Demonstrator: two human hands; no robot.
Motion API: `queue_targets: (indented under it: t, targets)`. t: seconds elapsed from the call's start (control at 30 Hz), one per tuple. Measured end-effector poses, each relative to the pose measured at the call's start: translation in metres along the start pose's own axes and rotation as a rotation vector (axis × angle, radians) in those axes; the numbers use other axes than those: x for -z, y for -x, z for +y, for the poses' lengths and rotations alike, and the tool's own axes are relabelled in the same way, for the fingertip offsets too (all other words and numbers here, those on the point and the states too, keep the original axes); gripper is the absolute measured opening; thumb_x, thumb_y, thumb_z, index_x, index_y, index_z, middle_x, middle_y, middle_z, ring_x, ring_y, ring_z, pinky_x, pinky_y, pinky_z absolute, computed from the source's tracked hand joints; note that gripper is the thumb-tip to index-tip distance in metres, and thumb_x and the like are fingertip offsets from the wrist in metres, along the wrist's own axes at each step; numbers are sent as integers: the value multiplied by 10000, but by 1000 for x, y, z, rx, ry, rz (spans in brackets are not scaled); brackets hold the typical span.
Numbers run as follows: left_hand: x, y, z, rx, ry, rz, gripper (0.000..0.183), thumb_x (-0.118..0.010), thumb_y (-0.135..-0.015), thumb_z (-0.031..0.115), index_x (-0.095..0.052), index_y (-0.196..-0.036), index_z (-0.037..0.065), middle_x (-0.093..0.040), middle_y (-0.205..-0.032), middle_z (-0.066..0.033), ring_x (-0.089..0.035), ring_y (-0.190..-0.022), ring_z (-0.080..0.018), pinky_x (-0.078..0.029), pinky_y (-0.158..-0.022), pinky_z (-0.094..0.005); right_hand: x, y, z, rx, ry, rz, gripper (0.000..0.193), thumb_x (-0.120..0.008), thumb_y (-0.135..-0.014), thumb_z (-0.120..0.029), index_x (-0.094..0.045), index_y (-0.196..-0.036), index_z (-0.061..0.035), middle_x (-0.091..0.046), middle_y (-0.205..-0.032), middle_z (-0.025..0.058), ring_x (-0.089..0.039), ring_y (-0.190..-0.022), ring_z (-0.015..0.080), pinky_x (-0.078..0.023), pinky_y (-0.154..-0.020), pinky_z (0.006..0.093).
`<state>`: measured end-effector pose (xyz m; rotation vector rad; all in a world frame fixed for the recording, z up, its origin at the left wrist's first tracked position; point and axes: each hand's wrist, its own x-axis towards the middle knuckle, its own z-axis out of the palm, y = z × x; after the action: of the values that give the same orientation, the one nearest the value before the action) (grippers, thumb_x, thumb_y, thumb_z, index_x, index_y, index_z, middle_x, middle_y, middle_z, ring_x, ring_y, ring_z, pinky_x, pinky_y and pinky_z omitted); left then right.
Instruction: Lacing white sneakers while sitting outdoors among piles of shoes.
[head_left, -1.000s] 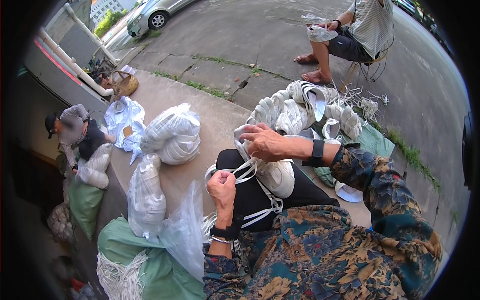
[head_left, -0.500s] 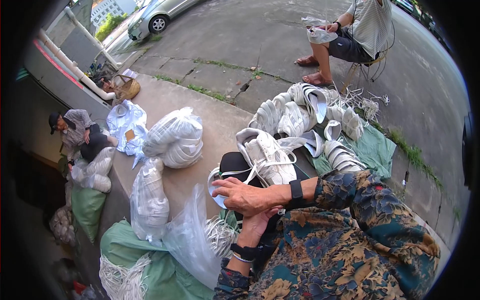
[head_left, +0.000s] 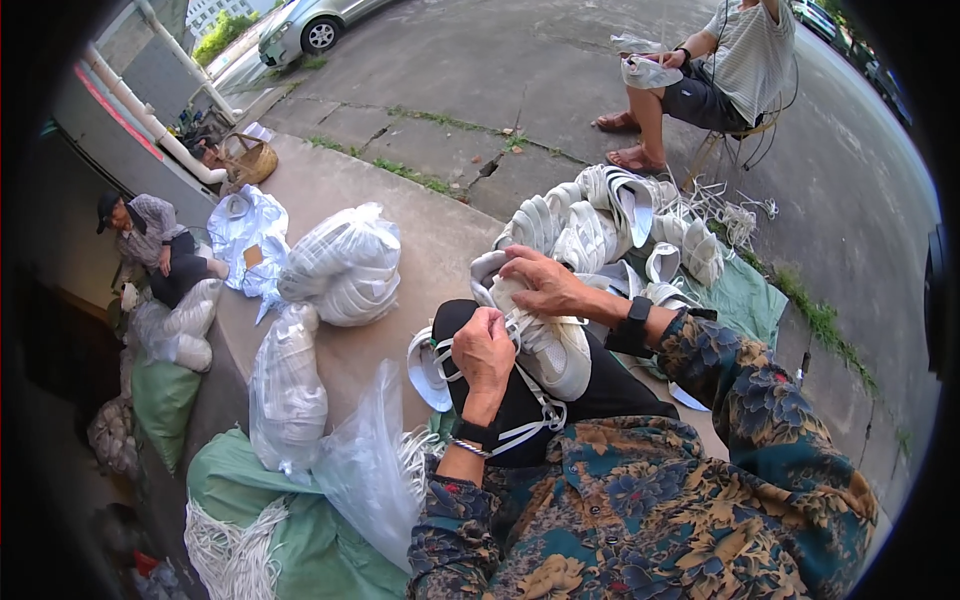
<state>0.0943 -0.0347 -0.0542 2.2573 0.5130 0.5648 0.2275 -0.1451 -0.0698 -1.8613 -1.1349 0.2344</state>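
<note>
White shoe (head_left: 557,362) lies on dark-trousered lap (head_left: 622,388), long axis slanting: collar end up-left, rounded toe down-right. Right hand (head_left: 548,284) nearer, atop shoe's tongue and collar, fingers half-curled; cannot tell how firmly it grips. Left hand (head_left: 484,352) just beside shoe's left edge, fingers curled closed, seemingly pinching lace (head_left: 532,428); fingertips hidden. Shoe pale, perforated toe, loose lace trailing below it. Beyond shoe, heaped white shoe parts (head_left: 590,222); left of shoe, clear stuffed bag (head_left: 345,268).

Bright, diffuse daylight — curved edges, black corners.
</note>
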Motion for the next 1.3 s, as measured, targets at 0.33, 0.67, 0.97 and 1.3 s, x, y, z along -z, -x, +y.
queue_targets:
  t: [0.33, 0.67, 0.97, 1.3]
  targets:
    - [1, -9, 6, -392, -359, 13, 58, -613, -693, 61, -606, -737, 24, -518, -824, -111, -511, -803, -301, -422, -675, -387, 3, 8, -1, 21, -24, -12, 370, -556, -697, -67, -538, -1062, -13, -348, -1326, 232, -455, -1168, 335, -404, -917, 367]
    - [-6, -14, 4, -361, -506, -27, 142, -574, -693, 35, -591, -815, -36, -385, -1245, -242, -343, -1170, -421, -327, -903, -488, 9, 10, 0, 47, -115, -58, 360, -559, -714, -83, -519, -1069, -39, -380, -1300, 202, -507, -1093, 310, -441, -838, 356]
    - [-29, -10, -4, -146, -414, 23, 131, -598, -726, 49, -582, -835, -23, -360, -1263, -255, -330, -1181, -428, -290, -956, -498, 9, 11, -2, 34, -167, -48, 362, -547, -706, -75, -518, -1066, -37, -396, -1290, 199, -531, -1049, 303, -440, -824, 345]
    - [-13, -5, -5, -250, -300, -18, 106, -604, -712, 65, -584, -791, -1, -456, -1154, -238, -405, -1098, -412, -317, -937, -466, 9, 10, 8, 84, -177, -35, 361, -534, -679, -75, -519, -1038, -42, -425, -1250, 173, -534, -996, 296, -439, -799, 339]
